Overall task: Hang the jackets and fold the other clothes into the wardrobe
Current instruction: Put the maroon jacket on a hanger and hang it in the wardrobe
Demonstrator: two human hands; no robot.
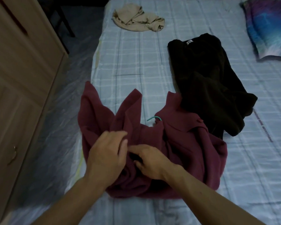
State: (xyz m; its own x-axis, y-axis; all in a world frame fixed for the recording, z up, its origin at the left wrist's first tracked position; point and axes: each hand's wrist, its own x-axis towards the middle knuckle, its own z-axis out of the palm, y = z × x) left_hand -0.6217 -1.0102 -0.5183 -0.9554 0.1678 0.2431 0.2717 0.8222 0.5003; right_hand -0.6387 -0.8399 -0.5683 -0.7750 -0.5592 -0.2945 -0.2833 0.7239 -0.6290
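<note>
Wardrobe (19, 78) stands left of the maroon jacket (185, 151), which lies crumpled at the near edge of the bed (136, 62). Your left hand (107, 153) pinches a fold of the jacket's front. Your right hand (149, 161), just beside it, curls its fingers into the same cloth. A teal hanger hook (153, 118) protrudes at the jacket's collar. Beige garment (136, 20) lies well beyond the jacket. Black garment (209, 82) touches the jacket's upper right edge. Pillow (269, 26) sits far right of it.

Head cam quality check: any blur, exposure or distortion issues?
Head view: dim overall; left hand on the maroon jacket is motion-blurred, right hand slightly soft; black garment crushed to near-featureless dark; wide-angle bend shows in the wardrobe edge and bed stripes; no glare.
</note>
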